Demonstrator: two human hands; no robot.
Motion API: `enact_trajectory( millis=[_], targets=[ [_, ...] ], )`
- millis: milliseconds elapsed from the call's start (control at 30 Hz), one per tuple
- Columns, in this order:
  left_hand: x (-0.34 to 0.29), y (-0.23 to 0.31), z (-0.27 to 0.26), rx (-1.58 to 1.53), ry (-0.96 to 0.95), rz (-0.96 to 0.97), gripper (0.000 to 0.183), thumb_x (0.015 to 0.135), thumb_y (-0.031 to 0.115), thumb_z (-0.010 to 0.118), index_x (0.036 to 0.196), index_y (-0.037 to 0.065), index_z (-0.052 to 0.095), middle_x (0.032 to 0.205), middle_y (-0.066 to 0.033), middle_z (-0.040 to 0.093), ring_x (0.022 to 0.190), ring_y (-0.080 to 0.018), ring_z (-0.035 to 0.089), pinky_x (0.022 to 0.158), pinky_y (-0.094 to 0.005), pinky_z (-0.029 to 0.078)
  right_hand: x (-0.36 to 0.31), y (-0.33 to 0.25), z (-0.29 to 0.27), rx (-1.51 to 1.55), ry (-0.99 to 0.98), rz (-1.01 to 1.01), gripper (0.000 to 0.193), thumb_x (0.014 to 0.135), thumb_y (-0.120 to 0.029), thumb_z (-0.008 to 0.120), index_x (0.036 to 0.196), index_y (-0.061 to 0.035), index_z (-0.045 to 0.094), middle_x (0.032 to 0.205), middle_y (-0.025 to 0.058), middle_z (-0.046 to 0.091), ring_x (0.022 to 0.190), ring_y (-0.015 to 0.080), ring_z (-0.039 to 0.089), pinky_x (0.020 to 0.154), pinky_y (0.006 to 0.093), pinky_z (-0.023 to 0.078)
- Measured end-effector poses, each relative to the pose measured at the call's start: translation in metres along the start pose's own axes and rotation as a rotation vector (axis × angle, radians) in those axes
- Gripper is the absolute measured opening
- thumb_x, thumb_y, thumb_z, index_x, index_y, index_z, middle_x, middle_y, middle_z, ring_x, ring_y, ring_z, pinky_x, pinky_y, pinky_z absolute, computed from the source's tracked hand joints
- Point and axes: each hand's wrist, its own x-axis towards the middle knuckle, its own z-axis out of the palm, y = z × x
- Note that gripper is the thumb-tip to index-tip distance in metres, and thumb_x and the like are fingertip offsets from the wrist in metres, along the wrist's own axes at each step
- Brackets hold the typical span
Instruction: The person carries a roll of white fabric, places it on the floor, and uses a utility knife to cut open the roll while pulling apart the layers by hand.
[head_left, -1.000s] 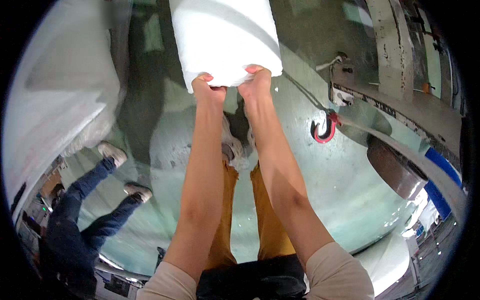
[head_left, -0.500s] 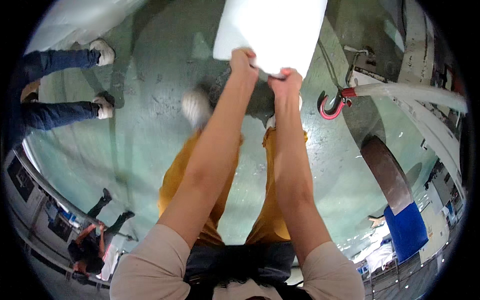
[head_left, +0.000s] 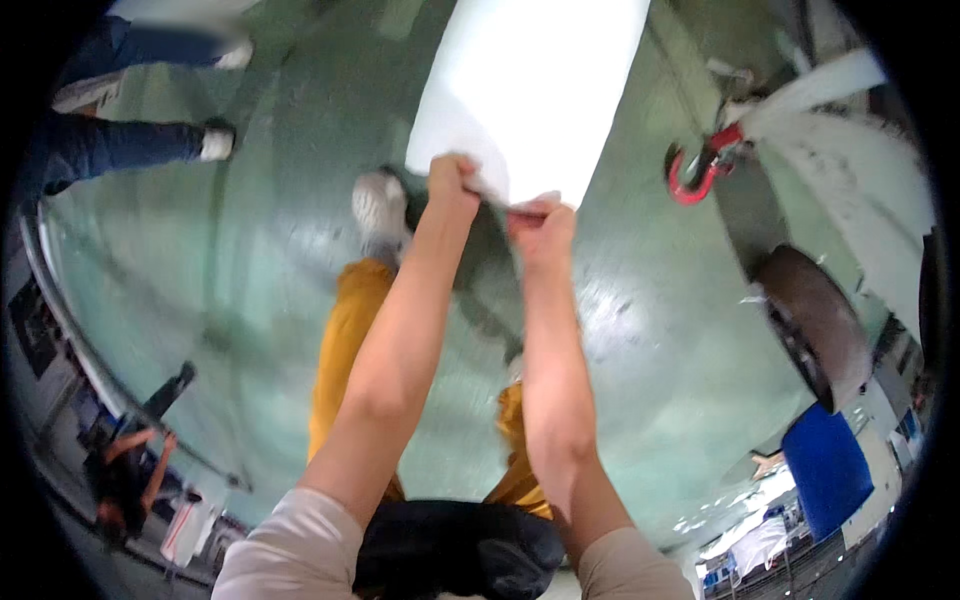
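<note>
Left hand [head_left: 453, 185]: we've got it closed on the near edge of a bright white, straight-sided length of material [head_left: 530, 100], toward the left corner.
Right hand [head_left: 543, 230]: gripping that same edge, just right of the other hand and a bit nearer us. Kinda blurry, so we can't tell where each finger sits.
White material: stretches away from us and out of view on the far side. We can't tell if it's cloth or foam.
Our legs: mustard-yellow trousers [head_left: 350, 320] above the smooth green floor [head_left: 650, 320], left white shoe [head_left: 380, 207] farther forward.
Curved red hook [head_left: 690, 185]: far right, well apart from our hands, at the end of a thick pale strap [head_left: 815, 95].
Round brown drum [head_left: 820, 310]: over on the right, with a flat blue panel [head_left: 828, 470] on its near side.
Other folks: somebody in dark blue jeans [head_left: 140, 145] far left, plus a person in dark clothes [head_left: 125, 470] near left.
</note>
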Motion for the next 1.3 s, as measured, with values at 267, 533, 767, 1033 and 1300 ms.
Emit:
enact_trajectory(
  millis=[267,533,767,1033,1300],
  targets=[
    [-0.070,-0.019,0.008,0.060,0.115,-0.187,0.027,0.067,-0.005,0.045,0.094,-0.005,0.046,0.095,-0.0140,0.047,0.089,-0.0311,0.050,0.086,-0.0432,0.045,-0.034,-0.019,-0.023,0.070,0.349,0.015,0.045,0.071,-0.013,0.057,0.114,-0.0042,0.045,0.117,0.0121,0.045,0.108,0.0267,0.045,0.090,0.0434,0.039],
    [-0.088,-0.021,0.024,-0.100,0.221,-0.334,0.033,0.082,0.011,0.050,0.110,-0.004,0.042,0.108,-0.0168,0.044,0.098,-0.0272,0.047,0.086,-0.0428,0.042,-0.045,-0.029,-0.023,0.260,0.406,-0.021,0.036,0.080,-0.010,0.057,0.111,0.0030,0.045,0.111,0.0123,0.049,0.105,0.0250,0.049,0.094,0.0389,0.040],
    [-0.066,-0.009,0.028,-0.119,0.292,-0.365,0.042,0.066,0.002,0.044,0.108,0.000,0.039,0.112,-0.0144,0.041,0.106,-0.0314,0.042,0.095,-0.0465,0.036,-0.025,-0.012,-0.019,0.193,0.387,-0.060,0.037,0.081,-0.006,0.050,0.115,0.0051,0.043,0.114,0.0158,0.047,0.106,0.0271,0.048,0.095,0.0402,0.040],
    [-0.049,0.021,0.017,-0.205,0.146,-0.383,0.048,0.064,0.001,0.046,0.111,0.000,0.040,0.110,-0.0155,0.042,0.106,-0.0335,0.042,0.093,-0.0511,0.037,-0.006,0.024,0.020,0.150,0.185,-0.219,0.053,0.091,-0.035,0.047,0.129,0.0002,0.035,0.132,0.0153,0.039,0.121,0.0309,0.039,0.101,0.0454,0.032],
    [-0.048,0.026,0.002,-0.017,0.139,-0.359,0.043,0.055,-0.006,0.039,0.098,-0.001,0.040,0.103,-0.0148,0.042,0.100,-0.0344,0.044,0.091,-0.0503,0.040,-0.030,0.027,0.011,0.290,0.317,-0.189,0.029,0.084,-0.013,0.046,0.110,0.0015,0.045,0.111,0.0128,0.047,0.103,0.0269,0.046,0.092,0.0402,0.038]
  ],
)
